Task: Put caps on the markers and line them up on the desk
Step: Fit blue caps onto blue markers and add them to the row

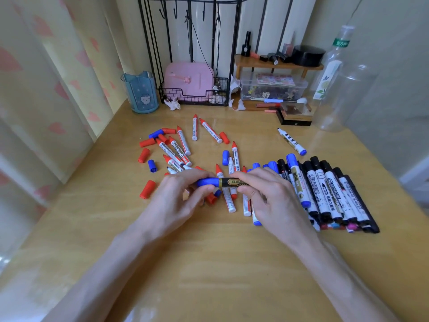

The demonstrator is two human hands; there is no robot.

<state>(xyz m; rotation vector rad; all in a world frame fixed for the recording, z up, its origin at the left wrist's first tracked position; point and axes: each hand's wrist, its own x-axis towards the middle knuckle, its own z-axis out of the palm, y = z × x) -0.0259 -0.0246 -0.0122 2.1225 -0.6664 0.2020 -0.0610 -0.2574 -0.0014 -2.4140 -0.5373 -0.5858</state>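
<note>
Capping at frame centre, above the desk point(209, 263): the blue cap point(207, 182) is pinched by the left hand point(183, 194) and the gold-banded marker point(229, 182) gripped by the right hand point(267, 194) — both are best kept in line and pressed until seated. Right of centre, about a dozen capped markers point(329, 194) are lined up. Farther up and left, roughly nine uncapped red markers point(183, 141) and seven loose red caps point(147, 189) are counted.

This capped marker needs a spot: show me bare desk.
Bare wood runs along the near desk edge, below the left hand, right hand and lined-up marker row. A smaller patch lies between the red marker scatter and the lone uncapped marker at back right. Crowded: under the hands and around the loose caps.
</note>
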